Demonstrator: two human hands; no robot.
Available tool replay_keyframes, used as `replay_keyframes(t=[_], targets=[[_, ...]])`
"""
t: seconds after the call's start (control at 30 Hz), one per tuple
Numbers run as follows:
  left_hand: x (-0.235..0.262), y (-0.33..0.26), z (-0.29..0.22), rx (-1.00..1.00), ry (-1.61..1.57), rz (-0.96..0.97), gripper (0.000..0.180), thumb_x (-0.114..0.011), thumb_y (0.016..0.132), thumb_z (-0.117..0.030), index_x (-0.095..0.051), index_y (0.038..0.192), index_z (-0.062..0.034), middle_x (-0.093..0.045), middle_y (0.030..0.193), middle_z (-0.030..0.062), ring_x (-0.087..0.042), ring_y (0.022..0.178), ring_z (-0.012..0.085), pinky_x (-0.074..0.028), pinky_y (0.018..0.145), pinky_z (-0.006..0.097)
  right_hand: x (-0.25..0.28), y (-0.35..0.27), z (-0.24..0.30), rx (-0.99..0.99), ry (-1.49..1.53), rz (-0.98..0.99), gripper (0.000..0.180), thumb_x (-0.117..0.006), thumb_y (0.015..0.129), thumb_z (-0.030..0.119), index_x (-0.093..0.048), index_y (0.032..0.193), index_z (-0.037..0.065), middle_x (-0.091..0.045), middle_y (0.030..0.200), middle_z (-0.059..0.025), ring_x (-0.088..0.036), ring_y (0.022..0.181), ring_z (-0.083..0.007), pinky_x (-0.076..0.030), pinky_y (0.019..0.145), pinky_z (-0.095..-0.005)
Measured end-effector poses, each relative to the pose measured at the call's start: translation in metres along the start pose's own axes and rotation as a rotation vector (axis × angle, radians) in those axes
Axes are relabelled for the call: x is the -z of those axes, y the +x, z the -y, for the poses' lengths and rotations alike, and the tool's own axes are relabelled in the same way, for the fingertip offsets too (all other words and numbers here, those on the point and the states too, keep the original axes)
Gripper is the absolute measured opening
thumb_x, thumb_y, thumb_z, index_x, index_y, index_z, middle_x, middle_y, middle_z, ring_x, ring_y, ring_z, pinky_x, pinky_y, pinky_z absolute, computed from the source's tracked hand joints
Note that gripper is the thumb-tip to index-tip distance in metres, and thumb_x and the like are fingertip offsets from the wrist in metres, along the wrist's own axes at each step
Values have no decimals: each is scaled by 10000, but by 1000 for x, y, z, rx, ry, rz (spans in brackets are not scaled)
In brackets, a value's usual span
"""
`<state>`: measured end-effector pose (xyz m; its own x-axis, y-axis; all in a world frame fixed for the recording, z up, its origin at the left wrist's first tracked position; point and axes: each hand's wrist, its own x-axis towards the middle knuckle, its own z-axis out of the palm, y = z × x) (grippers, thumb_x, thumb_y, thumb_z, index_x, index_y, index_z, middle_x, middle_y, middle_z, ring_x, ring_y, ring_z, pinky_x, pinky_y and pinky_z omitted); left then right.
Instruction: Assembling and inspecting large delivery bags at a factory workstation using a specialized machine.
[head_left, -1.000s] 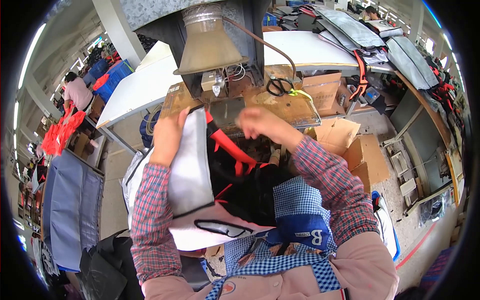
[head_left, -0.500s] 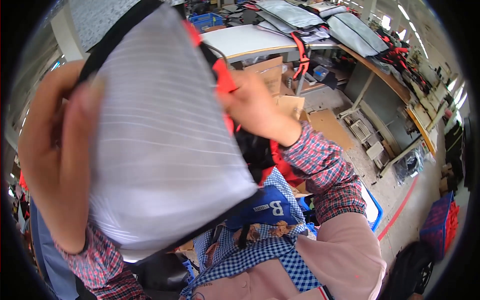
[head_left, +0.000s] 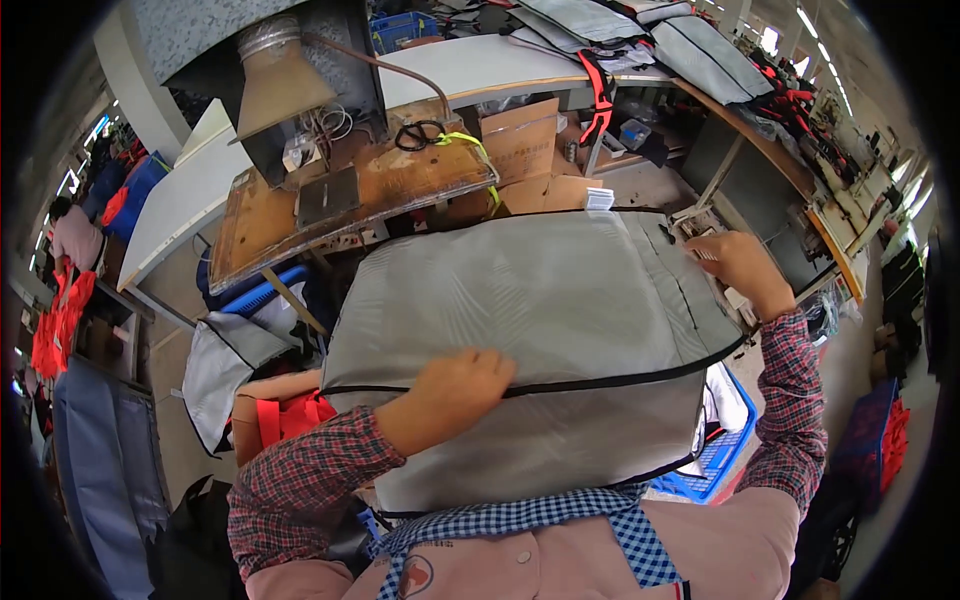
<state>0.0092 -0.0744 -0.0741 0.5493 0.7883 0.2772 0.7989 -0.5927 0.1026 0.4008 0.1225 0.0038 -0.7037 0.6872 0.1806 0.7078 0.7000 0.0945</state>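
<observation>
A large boxy bag [head_left: 510, 300] of silvery grey sheet with black edge binding spans the space in front of me. A crease line crosses its panel near the right end, and a small white label [head_left: 599, 199] stands up at its far edge. My left hand [head_left: 450, 400] is closed on the bag's near black-bound edge, fingers curled over it. My right hand [head_left: 742, 272] is closed on the far right corner, fingers bent around the edge. The inside of the bag and whatever lies beneath it are hidden.
Beyond the bag is a worn wooden bench [head_left: 400, 190] with a metal hood and a black-and-yellow cord. Grey bags [head_left: 710, 60] and red straps lie on far tables. A blue crate [head_left: 715, 450] stands under the bag at right, cartons [head_left: 525, 145] behind. Another person [head_left: 75, 235] works far left.
The bag has moved down and away from my face and turned, so its broad grey side now shows. My left hand has shifted right, my right hand farther right.
</observation>
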Motion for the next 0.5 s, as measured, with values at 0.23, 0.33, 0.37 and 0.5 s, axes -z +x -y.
replay_keyframes(t=[0.23, 0.33, 0.37, 0.5], targets=[[-47, 15, -65, -110, 385, -84, 146, -529, 775, -115, -601, 793, 12, -587, 703, 172, -581, 551, 254, -443, 426, 330, -20, 126, 86, 330, 150, -25, 184, -638, 822, 127, -662, 989, 53, -674, 901, -127, -635, 814, -341, -505, 722, -431], [-48, 6, -85, -110, 584, -131, 171, -530, 743, -140, -601, 778, 12, -564, 699, 133, -573, 569, 232, -412, 452, 280, -91, 199, 145, 353, 164, -133, 272, -577, 912, 288, -661, 980, 38, -673, 904, -155, -640, 839, -350, -492, 740, -456], [-50, -1, -88, -82, 598, -122, 171, -530, 743, -140, -601, 778, 12, -564, 699, 133, -573, 569, 232, -412, 452, 280, -98, 225, 176, 266, 218, -18, 342, -539, 933, 343, -661, 979, 26, -673, 895, -172, -640, 841, -360, -488, 754, -466], [-41, -4, -77, -124, 660, -167, 211, -539, 767, -155, -613, 837, 30, -586, 726, 141, -587, 589, 245, -404, 457, 273, -176, 302, 209, 178, 466, 82, 590, -407, 974, 487, -673, 940, -38, -666, 949, -247, -636, 881, -421, -484, 835, -490]])
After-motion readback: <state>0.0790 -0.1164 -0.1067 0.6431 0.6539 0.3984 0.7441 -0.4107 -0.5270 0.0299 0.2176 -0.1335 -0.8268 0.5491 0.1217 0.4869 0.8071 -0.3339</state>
